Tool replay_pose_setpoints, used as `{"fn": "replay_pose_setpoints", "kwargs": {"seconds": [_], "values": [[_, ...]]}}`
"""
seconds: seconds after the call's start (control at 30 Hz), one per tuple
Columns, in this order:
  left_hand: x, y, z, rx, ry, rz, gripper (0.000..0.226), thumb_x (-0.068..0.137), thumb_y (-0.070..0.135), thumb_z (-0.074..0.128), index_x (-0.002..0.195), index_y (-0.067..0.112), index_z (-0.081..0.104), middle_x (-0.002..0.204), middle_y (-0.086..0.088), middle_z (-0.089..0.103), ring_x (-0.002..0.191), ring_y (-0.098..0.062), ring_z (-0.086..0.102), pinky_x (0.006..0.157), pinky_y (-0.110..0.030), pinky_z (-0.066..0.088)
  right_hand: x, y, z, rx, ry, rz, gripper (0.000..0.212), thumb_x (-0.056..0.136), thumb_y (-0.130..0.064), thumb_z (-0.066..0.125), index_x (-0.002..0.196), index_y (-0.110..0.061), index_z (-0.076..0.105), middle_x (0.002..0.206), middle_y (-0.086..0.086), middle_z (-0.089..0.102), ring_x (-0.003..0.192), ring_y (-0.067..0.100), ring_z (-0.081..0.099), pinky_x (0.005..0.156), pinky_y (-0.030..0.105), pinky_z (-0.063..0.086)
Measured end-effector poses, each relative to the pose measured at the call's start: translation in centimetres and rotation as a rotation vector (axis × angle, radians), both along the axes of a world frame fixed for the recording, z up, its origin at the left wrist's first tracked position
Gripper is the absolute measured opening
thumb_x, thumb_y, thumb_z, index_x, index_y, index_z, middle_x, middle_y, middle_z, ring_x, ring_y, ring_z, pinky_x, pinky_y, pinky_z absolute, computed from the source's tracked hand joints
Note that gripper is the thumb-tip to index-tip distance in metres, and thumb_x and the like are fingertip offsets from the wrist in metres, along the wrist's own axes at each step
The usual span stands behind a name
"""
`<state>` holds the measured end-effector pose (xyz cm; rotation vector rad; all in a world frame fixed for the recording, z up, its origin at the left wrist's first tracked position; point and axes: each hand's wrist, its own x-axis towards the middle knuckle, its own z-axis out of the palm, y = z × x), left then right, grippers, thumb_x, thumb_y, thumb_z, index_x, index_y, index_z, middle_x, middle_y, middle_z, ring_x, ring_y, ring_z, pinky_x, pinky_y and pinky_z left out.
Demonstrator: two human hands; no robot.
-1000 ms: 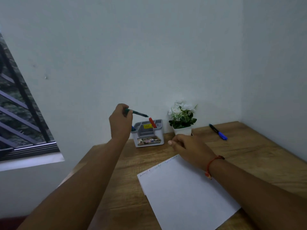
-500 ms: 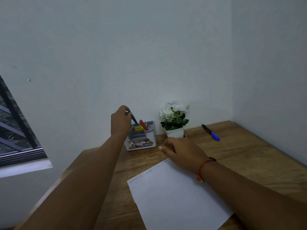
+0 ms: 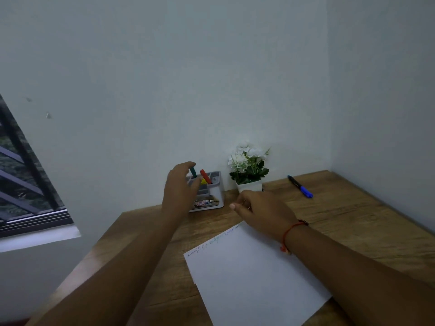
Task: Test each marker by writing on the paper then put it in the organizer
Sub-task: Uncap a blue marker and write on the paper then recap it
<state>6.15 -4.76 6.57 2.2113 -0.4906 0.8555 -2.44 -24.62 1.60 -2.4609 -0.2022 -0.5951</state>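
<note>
Left hand: raised in front of the organizer, fingers spread and loose, gripping nothing. It covers the organizer's left portion, so the compartments on that side cannot be checked.

Green marker: standing in the organizer, tilted, cap end up, just beside the left fingertips; whether they touch it cannot be told. Red marker: in the organizer to the right of the green one, also leaning. Which compartment holds either is not clear, as the lower barrels are hidden.

Paper: flat on the wooden table, a line of small handwriting along its far edge, too small to read. Judged light and easily shifted; it wants a hand resting on it during writing.

Right hand: loosely curled over the paper's far corner, palm down, nothing seen held. Its underside is hidden, so contact with the sheet cannot be confirmed.

Flower pot: behind the right hand, base partly covered.

Blue marker: lying on the table well apart to the right, cap on, untested by the look of it. Judged light, rigid and smooth, liable to roll; best taken at mid-barrel with the cap left free to pull off.
</note>
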Motion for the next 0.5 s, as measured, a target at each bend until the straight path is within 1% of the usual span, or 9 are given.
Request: {"fn": "replay_pose_setpoints", "kwargs": {"seconds": [0.07, 0.1, 0.13, 0.2, 0.27, 0.3, 0.37, 0.43, 0.5], "values": [[-2.8, -0.2, -1.0, -0.017, 0.051, -0.089, 0.046, 0.084, 0.018, 0.071, 0.127, 0.018, 0.054, 0.120, 0.003, 0.056, 0.108, -0.009, 0.054, 0.090, -0.024, 0.048, 0.1, -0.3, 0.3, -0.008, -0.031, -0.058, 0.033, 0.098, -0.050, 0.053, 0.103, -0.020, 0.069, 0.083, -0.007, 0.063, 0.077, 0.011, 0.059, 0.064, 0.029, 0.047], [-4.1, -0.2, -1.7, 0.006, 0.075, -0.137, 0.048, 0.082, 0.022, 0.074, 0.126, 0.022, 0.053, 0.120, 0.006, 0.056, 0.106, -0.006, 0.055, 0.088, -0.021, 0.048, 0.2, -0.6, 0.4, -0.014, -0.045, -0.099, 0.036, 0.098, -0.049, 0.054, 0.102, -0.017, 0.069, 0.085, -0.005, 0.064, 0.077, 0.013, 0.059, 0.065, 0.030, 0.048], [-5.1, 0.0, -2.5, 0.057, 0.090, -0.179, 0.049, 0.081, 0.027, 0.075, 0.124, 0.026, 0.052, 0.121, 0.008, 0.057, 0.105, -0.005, 0.056, 0.087, -0.022, 0.050, 0.3, -1.0, 0.5, -0.012, -0.053, -0.146, 0.037, 0.098, -0.048, 0.054, 0.104, -0.016, 0.069, 0.092, -0.001, 0.065, 0.082, 0.016, 0.061, 0.069, 0.031, 0.050], [-6.4, 0.4, -4.2, 0.202, 0.103, -0.198, 0.053, 0.079, 0.034, 0.075, 0.126, 0.028, 0.052, 0.126, 0.007, 0.057, 0.112, -0.009, 0.055, 0.093, -0.028, 0.050, 0.6, -2.4, 0.6, -0.026, -0.055, -0.264, 0.037, 0.097, -0.046, 0.055, 0.109, -0.014, 0.068, 0.107, 0.004, 0.064, 0.097, 0.023, 0.062, 0.078, 0.036, 0.052], [-7.0, 0.8, -5.3, 0.298, 0.131, -0.164, 0.055, 0.082, 0.040, 0.071, 0.132, 0.027, 0.050, 0.133, 0.005, 0.054, 0.122, -0.013, 0.050, 0.103, -0.033, 0.043, 0.7, -4.3, 0.3, -0.108, -0.023, -0.396, 0.038, 0.096, -0.046, 0.054, 0.111, -0.014, 0.068, 0.114, 0.009, 0.063, 0.106, 0.029, 0.060, 0.081, 0.037, 0.050], [-7.1, 0.9, -5.5, 0.327, 0.151, -0.145, 0.056, 0.084, 0.041, 0.068, 0.135, 0.026, 0.048, 0.137, 0.004, 0.052, 0.125, -0.015, 0.048, 0.106, -0.033, 0.040, 0.7, -5.2, 0.1, -0.163, 0.017, -0.462, 0.039, 0.096, -0.046, 0.053, 0.114, -0.015, 0.067, 0.118, 0.010, 0.062, 0.109, 0.031, 0.058, 0.083, 0.037, 0.049], [-7.0, 1.1, -5.5, 0.383, 0.151, -0.115, 0.056, 0.087, 0.040, 0.063, 0.138, 0.025, 0.045, 0.141, 0.002, 0.050, 0.129, -0.016, 0.045, 0.108, -0.031, 0.034, 0.5, -6.9, -0.1, -0.275, 0.138, -0.572, 0.041, 0.097, -0.043, 0.051, 0.126, -0.017, 0.064, 0.128, 0.011, 0.060, 0.116, 0.030, 0.058, 0.090, 0.038, 0.049], [-7.0, 1.2, -5.5, 0.419, 0.136, -0.107, 0.054, 0.089, 0.040, 0.061, 0.139, 0.024, 0.045, 0.142, 0.001, 0.049, 0.129, -0.017, 0.044, 0.107, -0.030, 0.032, 0.5, -8.0, -0.2, -0.282, 0.273, -0.625, 0.047, 0.098, -0.043, 0.049, 0.136, -0.017, 0.059, 0.139, 0.011, 0.056, 0.126, 0.030, 0.054, 0.099, 0.041, 0.047], [-6.8, 1.3, -5.6, 0.456, 0.133, -0.111, 0.052, 0.091, 0.041, 0.058, 0.138, 0.025, 0.045, 0.142, 0.001, 0.049, 0.129, -0.017, 0.045, 0.106, -0.028, 0.032, 0.6, -8.6, -0.3, -0.252, 0.392, -0.615, 0.052, 0.099, -0.048, 0.046, 0.139, -0.017, 0.056, 0.143, 0.012, 0.054, 0.131, 0.031, 0.050, 0.105, 0.044, 0.046]]}}
